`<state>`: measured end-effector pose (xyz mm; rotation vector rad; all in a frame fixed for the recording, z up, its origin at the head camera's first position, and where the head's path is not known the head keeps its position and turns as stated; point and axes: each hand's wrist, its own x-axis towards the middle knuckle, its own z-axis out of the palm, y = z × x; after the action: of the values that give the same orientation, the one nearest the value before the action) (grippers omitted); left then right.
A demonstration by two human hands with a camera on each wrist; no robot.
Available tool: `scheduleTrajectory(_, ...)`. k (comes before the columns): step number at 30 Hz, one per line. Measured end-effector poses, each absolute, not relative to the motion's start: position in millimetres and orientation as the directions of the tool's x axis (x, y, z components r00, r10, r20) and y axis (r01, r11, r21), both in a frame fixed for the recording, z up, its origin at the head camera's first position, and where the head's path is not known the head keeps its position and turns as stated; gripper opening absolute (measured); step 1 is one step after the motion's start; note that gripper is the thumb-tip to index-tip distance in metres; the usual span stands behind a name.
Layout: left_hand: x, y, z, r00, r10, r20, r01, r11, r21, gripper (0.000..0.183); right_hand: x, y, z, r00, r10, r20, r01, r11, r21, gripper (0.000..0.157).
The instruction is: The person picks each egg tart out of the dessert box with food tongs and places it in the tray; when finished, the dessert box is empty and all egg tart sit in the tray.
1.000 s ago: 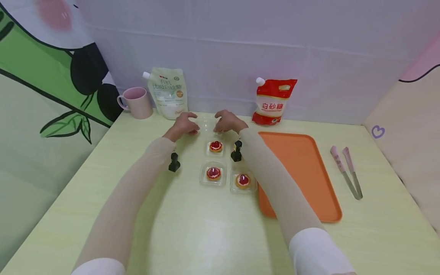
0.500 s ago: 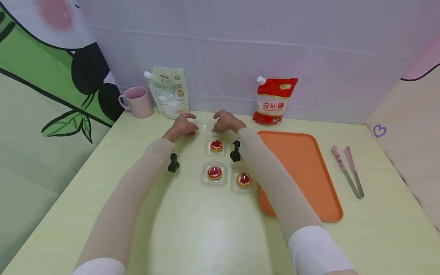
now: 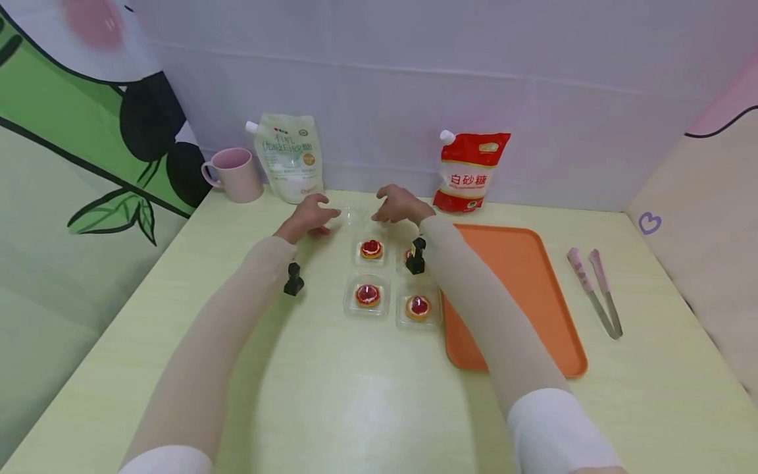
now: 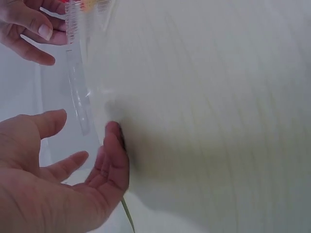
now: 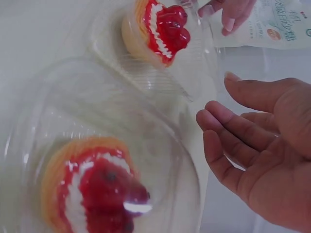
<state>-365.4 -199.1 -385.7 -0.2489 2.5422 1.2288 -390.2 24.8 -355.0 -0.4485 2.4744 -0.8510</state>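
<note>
Several fruit tarts with red topping sit in clear plastic boxes mid-table in the head view: a far tart (image 3: 371,249), a near-left tart (image 3: 368,295), a near-right tart (image 3: 418,307), and one partly behind the right wrist. Beyond them, a clear plastic piece (image 3: 351,214) lies between the hands, its shape hard to make out. My left hand (image 3: 308,216) is left of it, fingers loosely bent, holding nothing. To its right hovers my right hand (image 3: 403,204), likewise holding nothing; in the right wrist view its fingers are apart from the boxed tart (image 5: 167,31).
An orange tray (image 3: 515,289) lies under the right forearm, with tongs (image 3: 598,296) further right. Along the back wall stand a pink mug (image 3: 238,176), a pale green sugar pouch (image 3: 290,158) and a red sugar pouch (image 3: 470,172).
Both hands have drawn apart a little, the right one moving right and the left one slightly left. A tart box formerly hidden behind the right wrist now partly shows.
</note>
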Motion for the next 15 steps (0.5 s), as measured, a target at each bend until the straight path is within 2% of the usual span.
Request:
scheduleTrajectory(6, -362.0, -203.2, -382.0, -0.951, -0.077, -0.299, -0.264, 0.705, 0.658, 0.065, -388.6, 43.4, -352.2, -0.836, -0.476, -0.274, -0.191, 0.72, -0.668, 0.065)
scheduleTrajectory(15, -347.3, -201.4, -372.6, -0.996, -0.062, -0.061, -0.087, 0.786, 0.612, 0.055, -371.2, 70.2, -342.9, -0.839, -0.522, -0.154, -0.321, 0.703, -0.635, 0.061)
